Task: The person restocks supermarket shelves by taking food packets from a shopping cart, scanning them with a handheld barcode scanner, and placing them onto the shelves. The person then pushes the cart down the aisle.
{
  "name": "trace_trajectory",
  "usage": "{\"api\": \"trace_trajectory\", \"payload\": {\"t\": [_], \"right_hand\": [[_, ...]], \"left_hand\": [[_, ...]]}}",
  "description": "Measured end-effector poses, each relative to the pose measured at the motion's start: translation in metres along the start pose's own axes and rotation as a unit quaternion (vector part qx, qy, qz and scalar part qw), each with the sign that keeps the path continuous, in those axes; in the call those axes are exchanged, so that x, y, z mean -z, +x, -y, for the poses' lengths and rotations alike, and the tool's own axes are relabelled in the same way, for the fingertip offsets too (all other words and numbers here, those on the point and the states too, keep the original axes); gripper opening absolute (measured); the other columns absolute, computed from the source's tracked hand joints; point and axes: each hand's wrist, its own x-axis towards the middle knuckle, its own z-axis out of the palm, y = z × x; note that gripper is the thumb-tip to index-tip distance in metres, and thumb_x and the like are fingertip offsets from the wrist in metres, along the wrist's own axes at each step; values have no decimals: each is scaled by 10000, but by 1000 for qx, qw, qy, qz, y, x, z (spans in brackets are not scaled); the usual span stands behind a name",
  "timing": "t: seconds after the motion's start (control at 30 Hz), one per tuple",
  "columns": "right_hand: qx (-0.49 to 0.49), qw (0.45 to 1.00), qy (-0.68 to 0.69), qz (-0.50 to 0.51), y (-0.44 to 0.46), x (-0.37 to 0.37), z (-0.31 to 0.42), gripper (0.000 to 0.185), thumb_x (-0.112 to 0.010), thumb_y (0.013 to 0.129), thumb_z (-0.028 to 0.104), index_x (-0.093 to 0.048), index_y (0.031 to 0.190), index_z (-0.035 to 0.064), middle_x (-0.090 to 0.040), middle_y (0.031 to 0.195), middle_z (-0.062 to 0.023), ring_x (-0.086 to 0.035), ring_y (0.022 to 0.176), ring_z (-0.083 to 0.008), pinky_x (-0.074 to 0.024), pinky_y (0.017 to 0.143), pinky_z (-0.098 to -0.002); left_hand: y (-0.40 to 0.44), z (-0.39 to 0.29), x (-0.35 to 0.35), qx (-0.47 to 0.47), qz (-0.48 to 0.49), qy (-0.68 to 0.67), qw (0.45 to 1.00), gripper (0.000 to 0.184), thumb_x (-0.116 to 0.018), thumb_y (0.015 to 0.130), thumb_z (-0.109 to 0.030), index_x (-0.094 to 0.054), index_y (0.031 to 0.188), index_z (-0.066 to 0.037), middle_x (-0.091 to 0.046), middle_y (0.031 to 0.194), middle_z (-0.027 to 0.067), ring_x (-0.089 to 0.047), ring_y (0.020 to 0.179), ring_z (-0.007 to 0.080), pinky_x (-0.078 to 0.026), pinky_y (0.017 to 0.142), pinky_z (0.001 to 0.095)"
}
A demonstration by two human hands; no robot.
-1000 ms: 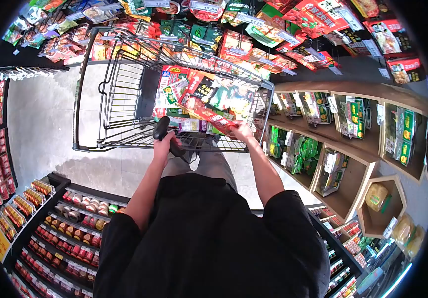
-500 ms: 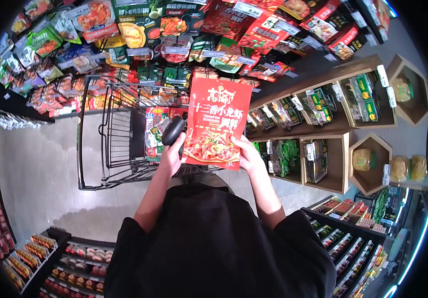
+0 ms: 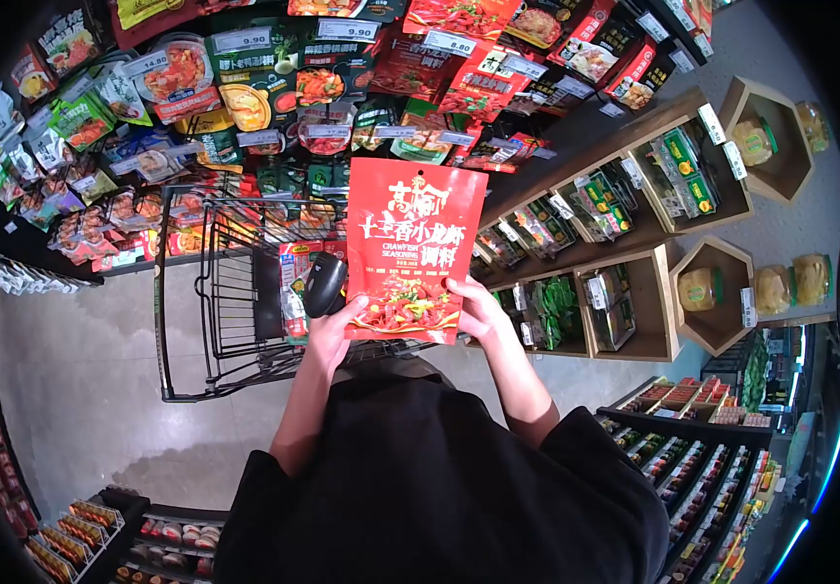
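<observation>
A red seasoning packet (image 3: 415,258) labelled "Crawfish Seasoning" is held upright before my chest, its printed front facing me. My left hand (image 3: 334,329) grips its lower left edge. On the lower right edge, my right hand (image 3: 473,310) is closed with the thumb over the front; the packet hides most of the fingers of both hands. A rounded black object (image 3: 325,284) sits just above my left hand; whether it is held or attached to something cannot be made out. Behind the packet stands a black wire shopping cart (image 3: 207,326) with a red-and-green package (image 3: 293,292) inside.
Racks of hanging seasoning packets (image 3: 317,86) with price tags stretch across the far side. Wooden shelf bins (image 3: 658,292) and hexagonal boxes (image 3: 715,326) stand on the right. Shelves of jars (image 3: 683,487) lie near right; grey floor (image 3: 98,360) shows at left.
The view has shifted, so the racks appear higher and the cart lower. The packet stands straighter and looks slightly left of before. Both hands keep their hold on it.
</observation>
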Motion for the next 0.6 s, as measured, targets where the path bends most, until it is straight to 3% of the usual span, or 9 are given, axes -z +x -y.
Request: {"api": "trace_trajectory", "payload": {"t": [0.2,0.3,0.37,0.43,0.47,0.6], "right_hand": [[-40,996,73,23,13,1,-14,508,-596,896,156,-399,1335,-8,-497,1328,-173,-494,1221,-301,-392,1042,-474],[-37,997,60,25,16,-7,-15,522,-598,896,176,-394,1336,-18,-494,1331,-179,-489,1227,-301,-382,1050,-475],[-21,999,43,19,18,-10,-16,537,-606,890,172,-388,1336,-31,-492,1331,-184,-481,1233,-310,-374,1056,-480],[-35,993,107,45,19,-1,-18,557,-621,880,179,-386,1344,-19,-484,1337,-190,-471,1241,-320,-371,1056,-488],[-53,986,138,73,19,0,-18,567,-637,873,206,-396,1344,1,-483,1337,-194,-462,1248,-329,-370,1055,-494],[-34,987,158,14,26,14,-34,573,-613,891,277,-392,1356,27,-482,1347,-175,-464,1248,-320,-366,1054,-497]], "left_hand": [[-11,-14,-1,-11,-35,20,999,409,-589,840,91,-520,1228,-15,-615,1139,109,-623,1012,204,-528,874,365],[-13,-19,-1,-3,-9,22,1000,439,-554,855,71,-472,1278,-16,-589,1165,128,-607,1041,236,-536,872,394],[-8,-14,5,-16,-51,42,998,438,-545,850,82,-474,1271,-15,-583,1173,134,-606,1042,245,-536,870,401],[-8,-11,14,-15,-49,45,998,435,-558,841,77,-481,1259,-16,-588,1156,135,-608,1037,244,-530,881,402],[-6,-8,17,-11,-77,50,996,429,-571,837,66,-488,1249,-19,-591,1137,131,-612,1021,239,-532,864,400],[9,14,43,9,-130,94,987,395,-622,828,28,-520,1207,-17,-608,1045,95,-628,922,213,-536,763,382]]}}
